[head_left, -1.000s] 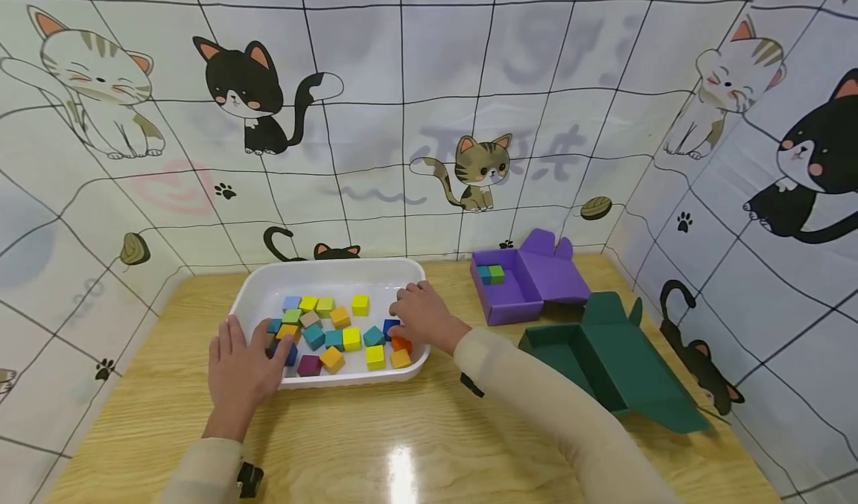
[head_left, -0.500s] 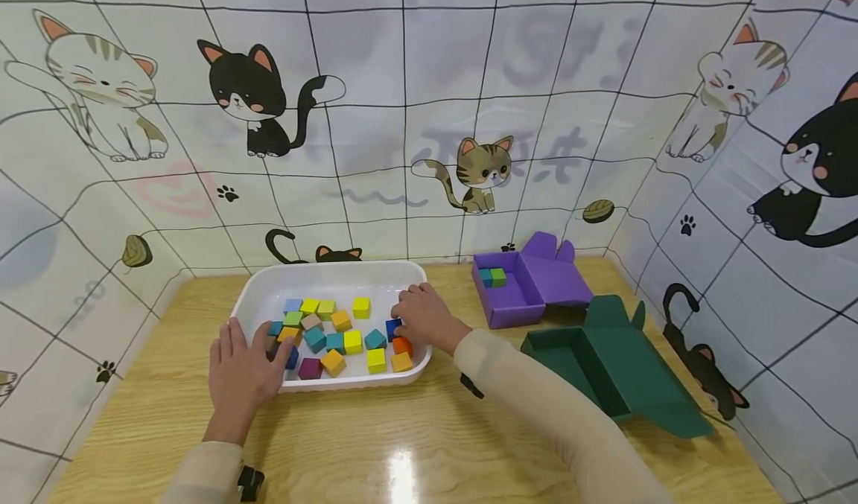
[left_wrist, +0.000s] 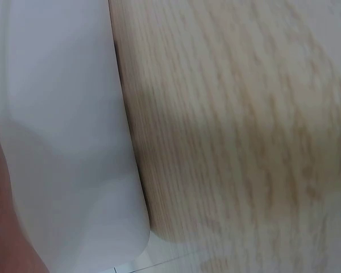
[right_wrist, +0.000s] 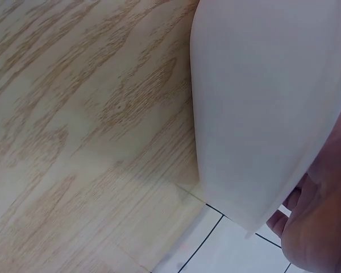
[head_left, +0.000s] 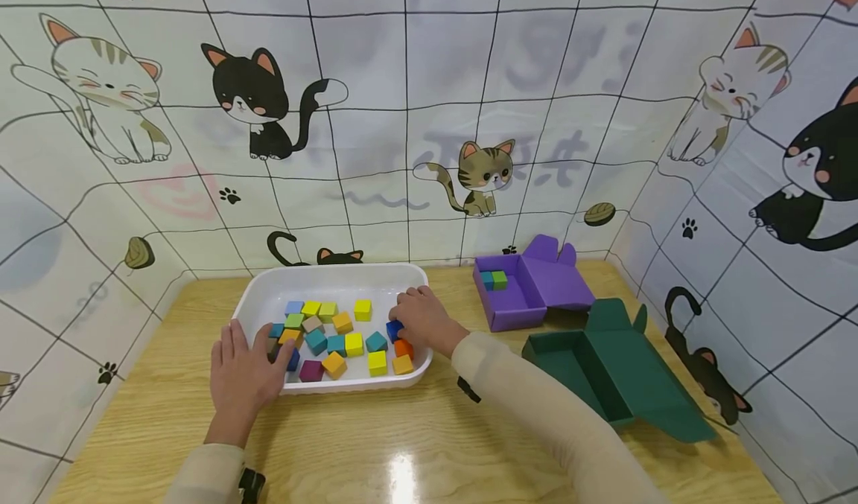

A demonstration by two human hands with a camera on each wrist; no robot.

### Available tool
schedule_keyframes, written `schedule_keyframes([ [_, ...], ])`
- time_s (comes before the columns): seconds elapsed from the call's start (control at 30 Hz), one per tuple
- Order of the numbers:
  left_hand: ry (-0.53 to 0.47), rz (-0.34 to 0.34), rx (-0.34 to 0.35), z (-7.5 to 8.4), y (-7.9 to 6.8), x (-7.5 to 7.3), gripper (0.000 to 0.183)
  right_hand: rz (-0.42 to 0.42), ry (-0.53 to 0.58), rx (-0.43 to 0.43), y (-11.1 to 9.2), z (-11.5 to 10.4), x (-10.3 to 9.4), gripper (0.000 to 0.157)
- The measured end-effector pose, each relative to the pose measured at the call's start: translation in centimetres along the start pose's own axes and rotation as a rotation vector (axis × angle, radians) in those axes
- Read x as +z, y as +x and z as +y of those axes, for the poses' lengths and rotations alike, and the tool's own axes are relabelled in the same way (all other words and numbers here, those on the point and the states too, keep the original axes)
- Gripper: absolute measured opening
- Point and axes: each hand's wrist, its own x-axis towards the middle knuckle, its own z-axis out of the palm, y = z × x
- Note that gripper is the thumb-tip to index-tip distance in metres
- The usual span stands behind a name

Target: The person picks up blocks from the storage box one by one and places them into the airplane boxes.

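A white tray [head_left: 335, 273] holds several small coloured cubes in yellow, blue, green, orange and other colours. My left hand [head_left: 244, 370] rests at its left front corner, fingers extended along the rim and thumb reaching inside beside a dark blue cube [head_left: 293, 359]. From the other side my right hand [head_left: 425, 318] reaches over the right rim, its fingers loosely bent. A blue cube [head_left: 394, 330] and a red-orange cube [head_left: 403, 348] lie close by that hand, partly covered by it. Both wrist views show the tray's outer wall [right_wrist: 261, 102]; most of the fingers are out of sight there.
Right of the tray stands an open purple box [head_left: 512, 316] with a teal cube [head_left: 486, 280] and a green cube [head_left: 499, 280] in its far left corner. An open dark green box [head_left: 563, 344] sits nearer, lid folded right. Cat-printed sheeting [head_left: 375, 132] surrounds the wooden table [head_left: 348, 444].
The whole head view shifts slightly downward in the picture. Both hands keep their places at the tray, and the cubes stay where they were.
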Motion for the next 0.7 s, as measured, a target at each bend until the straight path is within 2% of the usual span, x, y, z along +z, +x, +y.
schedule_keyframes([
  [0.43, 0.002, -0.001, -0.012, 0.1, 0.0, 0.0, 0.077, 0.0, -0.044, 0.01, 0.3, -0.1, -0.1, 0.034],
  [0.57, 0.005, -0.002, -0.016, 0.2, -0.1, 0.0, 0.076, 0.029, -0.057, 0.009, 0.3, 0.3, -0.3, 0.034],
  [0.7, -0.002, -0.002, -0.016, 0.1, -0.2, 0.1, 0.077, 0.083, -0.065, -0.001, -0.1, 0.9, -1.3, 0.032],
])
